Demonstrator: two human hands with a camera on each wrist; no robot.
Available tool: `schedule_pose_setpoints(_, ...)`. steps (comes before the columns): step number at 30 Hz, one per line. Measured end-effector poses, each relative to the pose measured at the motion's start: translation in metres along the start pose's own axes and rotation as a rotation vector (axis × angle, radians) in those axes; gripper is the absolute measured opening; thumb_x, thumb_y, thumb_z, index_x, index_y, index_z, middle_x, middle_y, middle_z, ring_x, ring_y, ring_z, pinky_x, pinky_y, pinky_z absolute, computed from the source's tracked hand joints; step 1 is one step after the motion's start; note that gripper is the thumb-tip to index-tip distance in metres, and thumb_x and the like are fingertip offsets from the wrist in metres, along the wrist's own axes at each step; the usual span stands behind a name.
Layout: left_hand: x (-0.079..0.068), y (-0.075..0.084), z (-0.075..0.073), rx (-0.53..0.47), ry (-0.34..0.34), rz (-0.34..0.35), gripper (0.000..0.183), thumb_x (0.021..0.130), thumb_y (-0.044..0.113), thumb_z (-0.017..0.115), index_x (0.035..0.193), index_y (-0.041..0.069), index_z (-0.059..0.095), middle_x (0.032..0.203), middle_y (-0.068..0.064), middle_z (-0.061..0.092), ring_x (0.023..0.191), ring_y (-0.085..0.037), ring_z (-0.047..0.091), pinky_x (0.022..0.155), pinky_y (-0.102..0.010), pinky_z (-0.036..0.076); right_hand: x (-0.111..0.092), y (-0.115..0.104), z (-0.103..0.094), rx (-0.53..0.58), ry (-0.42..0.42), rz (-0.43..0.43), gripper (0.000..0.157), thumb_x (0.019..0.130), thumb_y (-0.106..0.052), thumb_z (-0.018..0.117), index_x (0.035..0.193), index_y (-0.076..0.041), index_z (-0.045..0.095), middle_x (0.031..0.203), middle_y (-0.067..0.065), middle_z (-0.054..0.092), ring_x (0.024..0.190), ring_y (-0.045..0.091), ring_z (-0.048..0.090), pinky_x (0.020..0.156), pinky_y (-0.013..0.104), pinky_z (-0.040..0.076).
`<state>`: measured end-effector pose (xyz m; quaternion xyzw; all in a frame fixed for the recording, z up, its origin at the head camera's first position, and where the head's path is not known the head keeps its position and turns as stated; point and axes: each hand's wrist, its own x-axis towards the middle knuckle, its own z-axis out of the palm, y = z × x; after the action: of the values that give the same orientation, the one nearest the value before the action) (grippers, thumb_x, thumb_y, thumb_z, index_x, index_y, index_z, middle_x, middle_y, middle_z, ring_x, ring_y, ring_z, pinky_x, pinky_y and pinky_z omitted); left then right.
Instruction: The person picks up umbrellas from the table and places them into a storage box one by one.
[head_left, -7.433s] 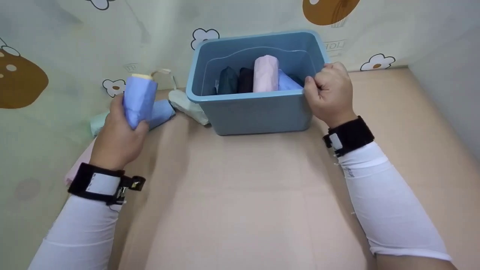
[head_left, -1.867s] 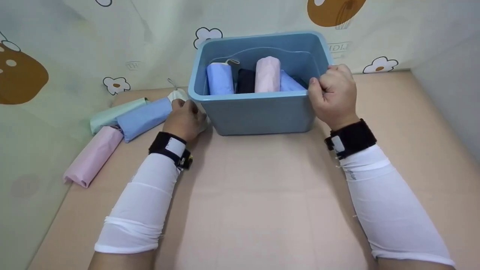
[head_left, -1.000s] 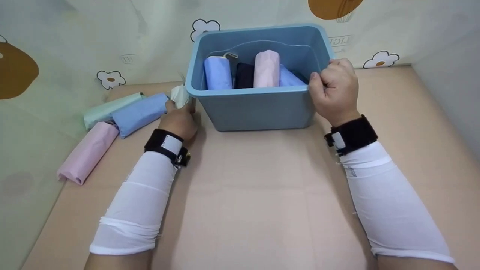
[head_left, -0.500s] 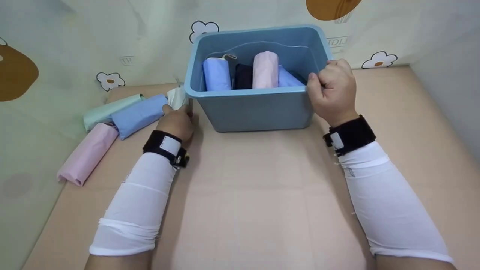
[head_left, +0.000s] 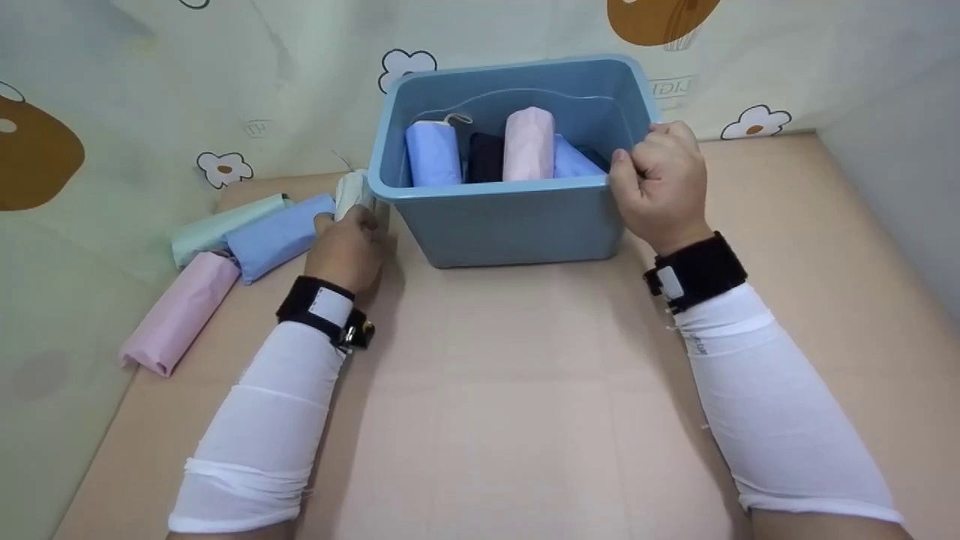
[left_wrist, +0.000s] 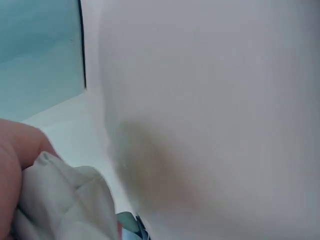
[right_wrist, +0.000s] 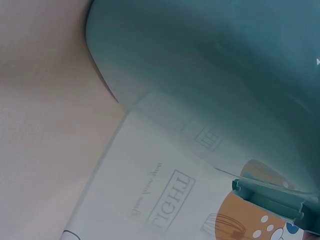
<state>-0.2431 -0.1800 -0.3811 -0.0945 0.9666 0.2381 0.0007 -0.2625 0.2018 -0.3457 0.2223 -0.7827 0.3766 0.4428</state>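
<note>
My left hand (head_left: 346,251) grips the near end of a pale green folded umbrella (head_left: 351,189), which lies beside the bin's left wall. In the left wrist view, fingers curl round the wrinkled pale cloth of that umbrella (left_wrist: 67,200). My right hand (head_left: 664,187) holds the right rim of a blue plastic bin (head_left: 517,229), fist closed over the edge. Inside the bin are a blue folded umbrella (head_left: 435,154) with a strap loop, a black one (head_left: 486,157), a pink one (head_left: 529,146) and a tilted blue one (head_left: 576,160). The right wrist view shows the bin's side wall (right_wrist: 200,65).
Three rolled umbrellas lie on the left of the peach tabletop (head_left: 487,390): a mint one (head_left: 225,227), a blue one (head_left: 277,236) and a pink one (head_left: 180,313). A patterned sheet (head_left: 315,67) hangs behind the bin. A grey wall (head_left: 892,150) borders the right.
The blue umbrella, earlier in my left hand, now stands in the bin. My left hand has moved to the pale green umbrella and drawn slightly nearer. My right hand stays on the rim.
</note>
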Motion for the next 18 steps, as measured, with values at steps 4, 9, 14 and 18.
schedule_pose_setpoints(4,-0.007,0.002,-0.008,-0.053,0.067,0.013,0.031,0.107,0.021,0.05,0.136,0.015,0.059,0.142,-0.031,0.041,0.117,-0.05,0.063,0.096,-0.06,0.056,0.0,0.0,0.0,0.001,-0.003,-0.006,0.049,0.092,-0.021,0.054,0.049,-0.002,0.037,0.051,0.011,0.032,0.056,0.033,0.035,0.095,0.039,0.046)
schedule_pose_setpoints(9,-0.016,0.008,-0.017,-0.123,0.158,0.034,0.031,0.101,0.014,0.054,0.131,0.017,0.06,0.147,-0.028,0.041,0.118,-0.048,0.064,0.097,-0.057,0.056,0.0,0.001,0.0,-0.001,0.012,-0.025,0.049,0.092,-0.02,0.054,0.05,-0.002,0.036,0.051,0.011,0.03,0.053,0.032,0.032,0.096,0.042,0.047)
schedule_pose_setpoints(14,-0.021,0.015,-0.027,-0.174,0.222,0.074,0.033,0.096,0.01,0.057,0.129,0.014,0.061,0.149,-0.028,0.039,0.123,-0.05,0.061,0.1,-0.06,0.055,0.0,0.001,0.0,-0.005,0.011,-0.026,0.049,0.092,-0.019,0.054,0.05,-0.002,0.036,0.051,0.01,0.03,0.053,0.031,0.031,0.095,0.042,0.047)
schedule_pose_setpoints(18,-0.026,0.022,-0.038,-0.215,0.267,0.085,0.034,0.095,0.01,0.056,0.129,0.014,0.062,0.151,-0.027,0.037,0.124,-0.048,0.06,0.097,-0.059,0.057,0.0,0.0,0.001,-0.005,0.007,-0.02,0.049,0.092,-0.02,0.054,0.05,-0.002,0.036,0.051,0.011,0.031,0.054,0.031,0.032,0.095,0.042,0.047)
